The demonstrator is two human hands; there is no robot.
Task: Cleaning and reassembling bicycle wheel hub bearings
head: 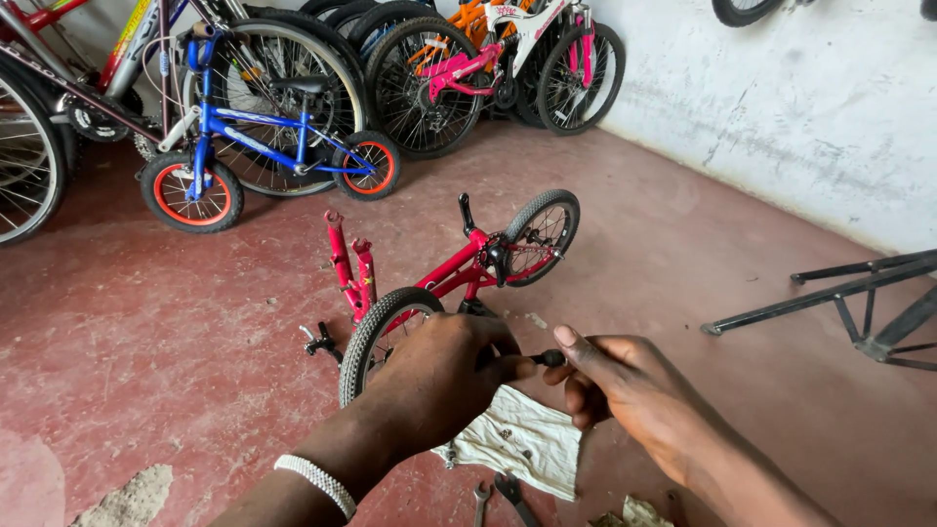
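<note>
Head view, one moment, workshop floor. Item one: left hand, white beaded bracelet at the wrist, fingers clenched around a small dark part whose body is hidden inside the grip. Item two: right hand, thumb and forefinger pinching the small dark end piece that juts from the left fist; both hands meet on it, near centre. Item three: small red bicycle, upside down on the red floor just beyond the hands, both wheels in place, front fork pointing up. Item four: white cloth spread on the floor below the hands, with a few small dark bits lying on it. Item five: spanner and dark pliers-like tool at the near edge, beside the cloth, untouched. Item six: blue child's bicycle at far left, with a row of larger bicycles and a pink one against the white wall. Item seven: black metal frame at right. Progress, by judgement: bicycle partly stripped, small parts off and laid out, the held part in mid-handling; refitting looks not yet done.
</note>
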